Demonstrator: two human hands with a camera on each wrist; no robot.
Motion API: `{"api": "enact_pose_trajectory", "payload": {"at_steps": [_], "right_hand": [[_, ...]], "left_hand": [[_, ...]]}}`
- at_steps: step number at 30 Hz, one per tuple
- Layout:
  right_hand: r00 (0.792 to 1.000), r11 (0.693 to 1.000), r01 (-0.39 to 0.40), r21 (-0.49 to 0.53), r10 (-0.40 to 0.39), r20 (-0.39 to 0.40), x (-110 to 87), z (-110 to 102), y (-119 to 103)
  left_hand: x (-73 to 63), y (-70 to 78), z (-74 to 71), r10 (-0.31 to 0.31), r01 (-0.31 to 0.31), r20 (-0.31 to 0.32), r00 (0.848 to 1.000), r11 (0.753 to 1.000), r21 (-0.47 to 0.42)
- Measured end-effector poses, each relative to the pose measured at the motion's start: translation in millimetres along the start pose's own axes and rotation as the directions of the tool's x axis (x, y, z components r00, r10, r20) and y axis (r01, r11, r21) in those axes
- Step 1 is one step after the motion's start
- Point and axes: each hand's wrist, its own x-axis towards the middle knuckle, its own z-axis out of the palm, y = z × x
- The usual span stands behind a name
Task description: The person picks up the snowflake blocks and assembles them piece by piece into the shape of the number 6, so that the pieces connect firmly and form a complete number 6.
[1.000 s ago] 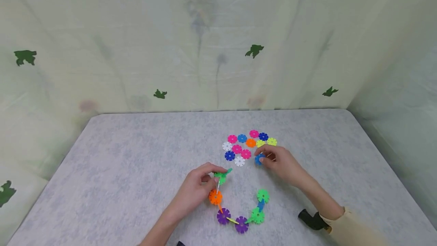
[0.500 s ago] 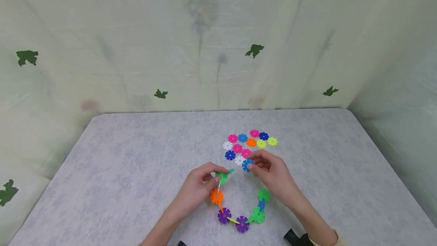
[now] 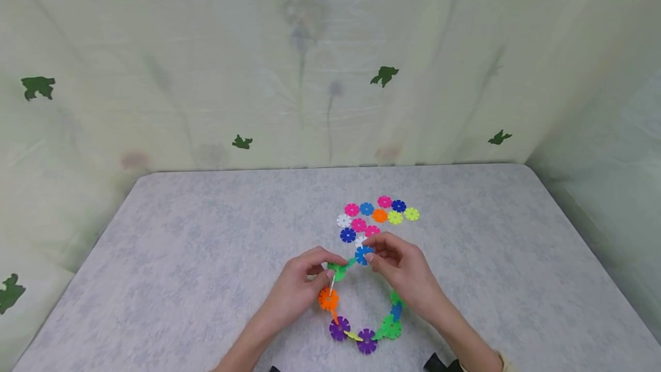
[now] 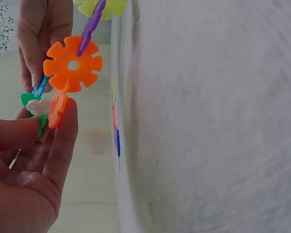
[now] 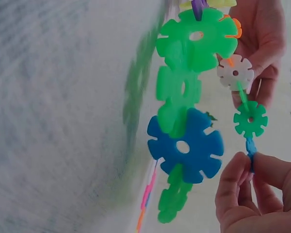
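Observation:
My left hand (image 3: 302, 280) pinches the upper left end of a chain of slotted flower discs, at a green disc (image 3: 338, 272). A white disc (image 5: 235, 73) and orange disc (image 3: 328, 299) follow it in the chain. My right hand (image 3: 405, 268) pinches a blue disc (image 3: 364, 255) between thumb and fingertips. The blue disc's edge meets another green disc (image 5: 250, 119) at the chain's end. The chain curves round through purple discs (image 3: 367, 341) to green ones (image 3: 391, 327) at right; its other end lies partly behind my right hand in the head view.
Loose flower discs in pink, white, yellow, orange and blue, such as an orange one (image 3: 379, 216), lie flat on the grey table (image 3: 232, 234) beyond my hands. A cloth wall (image 3: 330, 73) with green bird shapes rises behind the table's back edge.
My right hand has moved left and slightly down with the blue disc, bringing it up to the green disc at the chain's end. My left hand has hardly moved.

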Motion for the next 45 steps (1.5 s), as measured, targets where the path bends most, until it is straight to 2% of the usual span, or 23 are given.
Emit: {"api": "enact_pose_trajectory", "payload": {"at_steps": [6,13,18,22,30,39,45], "right_hand": [[0.999,0.999,0.008,0.038,-0.007,-0.035,-2.2,3.4,-2.1],[0.993,0.992,0.093,-0.091,-0.099,-0.059,-6.9,5.5,-5.1],[0.991,0.985,0.122,-0.123,-0.129,-0.048,-7.9,6.0,-7.5],[0.993,0.987,0.105,-0.124,-0.111,-0.042,-7.6,5.7,-7.7],[1.0,1.0,0.018,0.014,-0.018,-0.011,-6.6,2.7,-8.2],[1.0,0.999,-0.005,0.038,0.004,0.017,-4.1,4.4,-4.5],[0.999,0.999,-0.002,0.044,0.0,0.037,-1.4,3.5,0.5]], "left_hand": [[-1.4,1.0,2.3,-0.007,0.006,-0.015,1.0,1.0,-0.023],[-2.7,4.2,4.1,0.006,-0.005,-0.045,0.999,1.0,0.019],[-3.2,4.4,4.0,0.015,-0.013,-0.052,0.999,0.999,0.037],[-2.1,2.8,3.9,0.036,-0.034,-0.052,0.998,0.998,0.045],[-1.3,2.4,2.4,0.069,-0.068,-0.028,0.997,0.997,0.031],[0.1,-0.2,3.1,0.104,-0.104,-0.01,0.994,0.995,0.006],[1.4,-0.3,4.9,0.081,-0.081,-0.006,0.997,0.996,0.034]]}}
